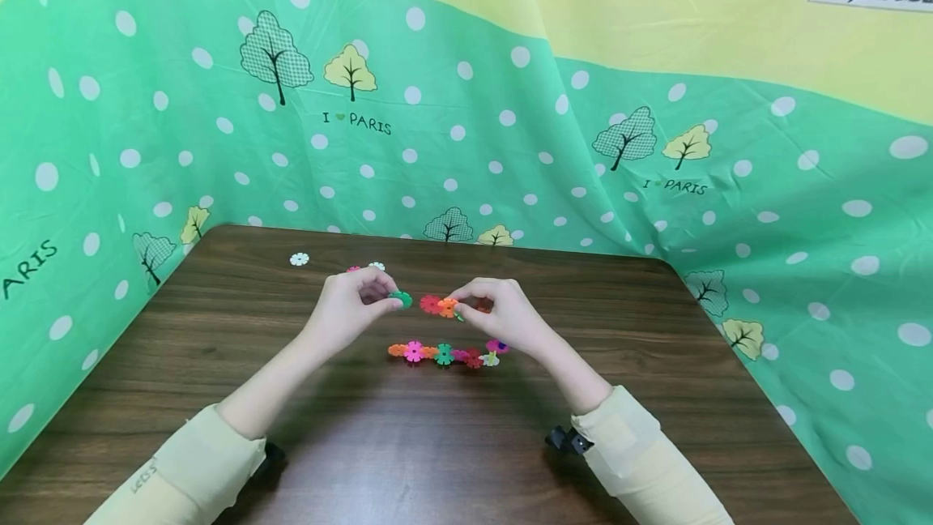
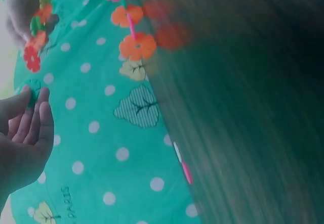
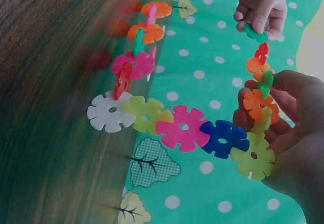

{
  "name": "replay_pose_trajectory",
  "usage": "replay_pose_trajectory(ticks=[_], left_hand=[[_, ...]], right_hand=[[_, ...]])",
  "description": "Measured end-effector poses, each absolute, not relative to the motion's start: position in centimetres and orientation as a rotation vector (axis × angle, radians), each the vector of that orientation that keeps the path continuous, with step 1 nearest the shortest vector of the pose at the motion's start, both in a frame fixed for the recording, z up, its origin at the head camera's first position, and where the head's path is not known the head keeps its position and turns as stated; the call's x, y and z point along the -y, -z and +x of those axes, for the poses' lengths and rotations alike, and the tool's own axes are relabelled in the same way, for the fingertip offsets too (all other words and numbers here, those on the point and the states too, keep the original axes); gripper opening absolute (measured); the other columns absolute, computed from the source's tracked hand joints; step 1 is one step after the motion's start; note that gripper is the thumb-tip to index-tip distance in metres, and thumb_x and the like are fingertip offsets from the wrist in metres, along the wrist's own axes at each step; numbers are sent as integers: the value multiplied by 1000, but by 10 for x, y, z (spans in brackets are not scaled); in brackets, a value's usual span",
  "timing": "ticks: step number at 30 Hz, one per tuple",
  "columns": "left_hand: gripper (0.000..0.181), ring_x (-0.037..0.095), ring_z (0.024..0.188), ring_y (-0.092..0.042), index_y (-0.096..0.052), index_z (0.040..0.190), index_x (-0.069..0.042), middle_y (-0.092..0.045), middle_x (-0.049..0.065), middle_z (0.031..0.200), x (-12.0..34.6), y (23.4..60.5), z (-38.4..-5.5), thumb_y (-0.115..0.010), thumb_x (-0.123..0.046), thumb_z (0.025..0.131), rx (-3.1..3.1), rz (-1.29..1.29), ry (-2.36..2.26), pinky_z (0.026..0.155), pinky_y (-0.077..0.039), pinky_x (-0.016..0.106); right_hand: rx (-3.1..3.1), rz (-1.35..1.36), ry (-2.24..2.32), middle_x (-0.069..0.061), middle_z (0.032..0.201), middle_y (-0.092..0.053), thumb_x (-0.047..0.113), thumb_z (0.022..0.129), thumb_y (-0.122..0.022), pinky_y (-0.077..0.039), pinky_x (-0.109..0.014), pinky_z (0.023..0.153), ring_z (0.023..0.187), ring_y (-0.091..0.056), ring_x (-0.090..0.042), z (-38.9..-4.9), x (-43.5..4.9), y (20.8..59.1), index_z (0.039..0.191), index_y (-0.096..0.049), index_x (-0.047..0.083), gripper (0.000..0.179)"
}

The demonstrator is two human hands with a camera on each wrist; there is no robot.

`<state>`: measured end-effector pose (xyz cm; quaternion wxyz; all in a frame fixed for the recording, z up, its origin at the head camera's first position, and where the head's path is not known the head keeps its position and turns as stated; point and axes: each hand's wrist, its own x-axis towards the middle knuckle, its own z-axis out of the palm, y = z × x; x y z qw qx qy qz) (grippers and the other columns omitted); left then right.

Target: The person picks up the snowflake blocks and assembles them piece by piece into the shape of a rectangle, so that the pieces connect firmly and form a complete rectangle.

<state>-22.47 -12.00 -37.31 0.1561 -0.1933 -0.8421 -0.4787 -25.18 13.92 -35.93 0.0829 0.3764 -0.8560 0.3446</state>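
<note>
Between thumb and fingers my left hand (image 1: 348, 304) pinches a green flower-shaped disc (image 1: 402, 299). My right hand (image 1: 508, 314) grips a chain of interlocking flower discs (image 3: 184, 127) near one end. That end stretches toward the left hand and finishes in a red disc (image 1: 430, 304), beside an orange disc (image 1: 448, 308). A small gap parts the green disc from the red one. The rest of the chain, with pink, blue, yellow, white, green and orange discs, curves round to a lower row (image 1: 444, 355) at the tabletop, nearer my body.
A loose white disc (image 1: 300, 259) lies at the back left of the dark wooden table (image 1: 408, 444). Behind the left hand lie another white disc (image 1: 377, 266) and a pink one (image 1: 353, 269). A green and yellow curtain (image 1: 466, 168) surrounds the table's far sides.
</note>
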Motion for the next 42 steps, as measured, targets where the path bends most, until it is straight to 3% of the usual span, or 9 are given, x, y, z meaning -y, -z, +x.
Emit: replay_pose_trajectory(ticks=[11, 27, 34, 42], left_hand=[[17, 7, 67, -64, -66, 82, -13, -68, -4, 75, 108, 376, -223, -81, -12, 74, 2360, -583, 1364, 65, -54, 24], [16, 7, 64, -62, -67, 79, -12, -67, -4, 71, 99, 379, -223, -82, -11, 72, 2360, -536, 1348, 63, -53, 23], [17, 6, 62, -62, -66, 77, -12, -67, -4, 70, 97, 380, -223, -82, -12, 71, 2358, -511, 1346, 62, -53, 24], [21, 10, 78, -68, -68, 93, -10, -71, -1, 85, 102, 378, -229, -79, -15, 75, 2387, -587, 1377, 75, -56, 29]], right_hand=[[2560, 1146, -1065, 4, 87, -70, 8, 86, -66, -50, -22, 59, 63, -55, -6, -249, -138, 357, 95, -74, 12, 13], [2557, 1125, -1030, 4, 82, -70, 15, 86, -70, -45, -21, 53, 59, -51, -7, -247, -133, 358, 88, -74, 12, 5], [2574, 1084, -1047, 2, 82, -70, 15, 85, -70, -51, -30, 57, 61, -55, -13, -247, -133, 359, 88, -74, 11, 6], [2688, 1022, -1059, 4, 79, -70, 18, 86, -70, -50, -24, 54, 56, -57, -11, -248, -135, 353, 93, -74, 14, 9]])
